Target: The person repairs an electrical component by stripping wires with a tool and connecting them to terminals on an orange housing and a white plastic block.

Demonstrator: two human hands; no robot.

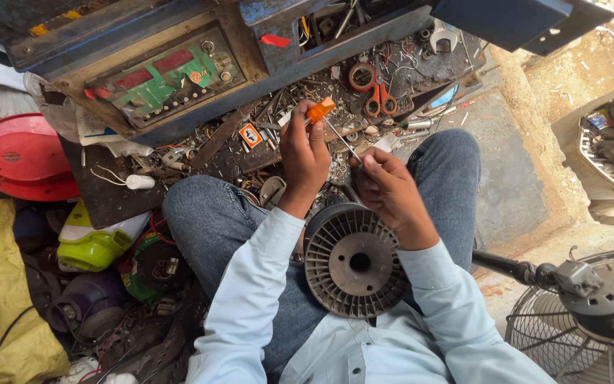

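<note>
The left hand (304, 153) is raised above the lap, its fingers (300, 122) curled tight round the orange handle of a screwdriver (330, 122), whose thin metal shaft slants down and to the right. The right hand (390, 190) meets the lower end of that shaft; its fingers (371, 165) are pressed together there, apparently pinching the tip or some small part held against it, though what sits between them is too small to tell. Just below both hands a round grey ribbed spool (353, 262) with a hole in its middle rests on the person's lap, between the knees in blue jeans.

Beyond the hands lies a cluttered dark surface (108, 199) strewn with scraps and small parts, with orange-handled scissors (379, 98) lying on it. Further back a blue machine case (179, 78) shows a green circuit board (161, 82). A red lid (19, 158) lies to the left, a yellow-green casing (94, 245) beside the left knee, and a fan with a wire guard (591, 306) at lower right.
</note>
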